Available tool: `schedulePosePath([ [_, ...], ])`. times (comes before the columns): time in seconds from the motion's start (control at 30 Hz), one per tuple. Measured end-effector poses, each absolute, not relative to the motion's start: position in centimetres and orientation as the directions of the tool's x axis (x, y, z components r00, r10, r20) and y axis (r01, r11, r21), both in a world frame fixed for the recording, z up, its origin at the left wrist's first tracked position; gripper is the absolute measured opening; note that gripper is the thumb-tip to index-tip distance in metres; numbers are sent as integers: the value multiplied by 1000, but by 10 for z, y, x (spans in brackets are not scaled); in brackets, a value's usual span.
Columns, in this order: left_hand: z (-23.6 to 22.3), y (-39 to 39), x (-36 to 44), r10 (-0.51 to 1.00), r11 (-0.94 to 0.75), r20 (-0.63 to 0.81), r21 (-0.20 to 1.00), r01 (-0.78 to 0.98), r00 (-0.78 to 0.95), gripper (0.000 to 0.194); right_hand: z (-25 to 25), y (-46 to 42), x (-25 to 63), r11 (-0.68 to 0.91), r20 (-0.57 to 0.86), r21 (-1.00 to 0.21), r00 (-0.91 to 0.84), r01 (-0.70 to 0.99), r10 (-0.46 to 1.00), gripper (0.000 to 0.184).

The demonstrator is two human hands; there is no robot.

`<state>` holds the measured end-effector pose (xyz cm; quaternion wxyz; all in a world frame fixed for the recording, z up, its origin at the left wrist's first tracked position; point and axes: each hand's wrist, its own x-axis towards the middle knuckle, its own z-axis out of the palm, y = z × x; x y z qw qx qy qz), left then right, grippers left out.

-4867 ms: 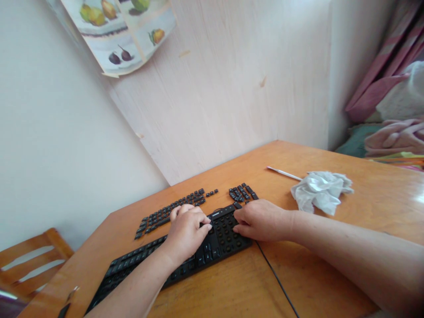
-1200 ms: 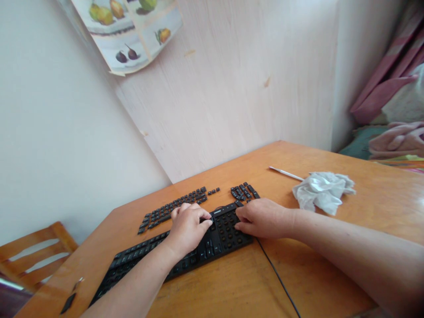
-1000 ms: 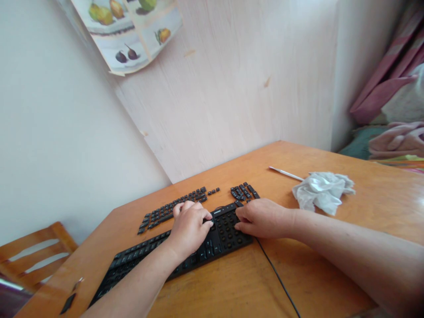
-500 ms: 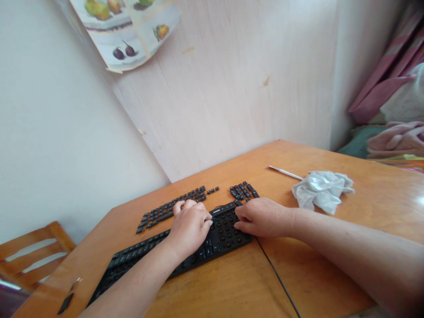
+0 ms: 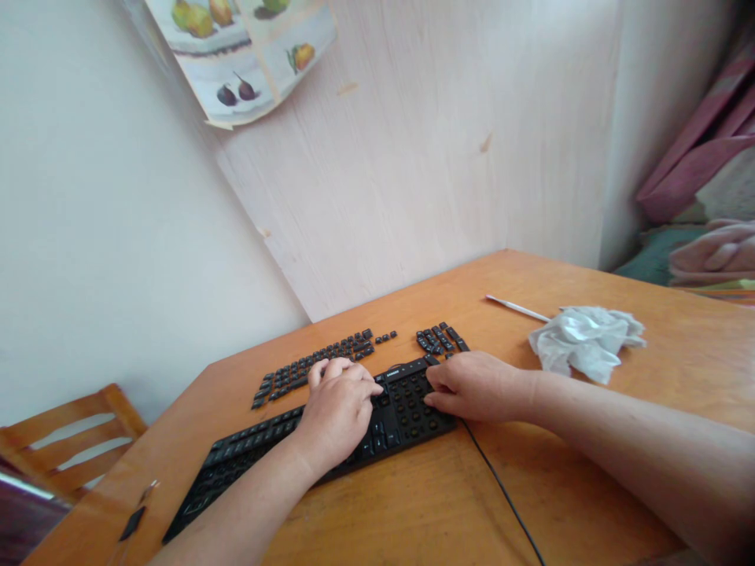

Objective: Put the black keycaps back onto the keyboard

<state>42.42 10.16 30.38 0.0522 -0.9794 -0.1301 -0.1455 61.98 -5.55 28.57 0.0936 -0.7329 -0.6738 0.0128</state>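
Observation:
A black keyboard point(image 5: 386, 448) lies at a slant on the wooden table. Bare key sockets show in its number pad, while keycaps sit on the rest that I can see. My left hand point(image 5: 339, 405) rests over the keys just left of that pad, fingers bent and thumb tip pointing to the right. Whatever is under its fingers is hidden. At the right end, my right hand point(image 5: 463, 385) grips the keyboard's edge near the top corner. Loose keycaps point(image 5: 312, 362) lie in rows behind the keyboard, and a smaller group of keycaps point(image 5: 440, 338) lies behind the number pad.
A crumpled white tissue point(image 5: 587, 338) and a thin white stick point(image 5: 519, 307) lie to the right. The keyboard's cable point(image 5: 501, 487) runs toward the front edge. At left are a small black-and-metal tool point(image 5: 133, 521) and a wooden chair point(image 5: 76, 440). A wall stands behind the table point(image 5: 666, 377).
The whole view has shifted slightly, so things appear further right. My left thumb is now stretched out straighter over the keys. My right hand keeps its place on the keyboard's edge.

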Motion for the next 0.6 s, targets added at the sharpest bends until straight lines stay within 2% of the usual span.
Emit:
schedulePosePath([
  [0.47,307,105,422,256,-959,291,-44,281,922,33,286,-56,620,-76,96,-163,93,984,991,33],
  [0.6,306,105,422,288,-947,336,-41,320,896,35,286,-56,620,-85,90,-168,102,982,991,33],
])
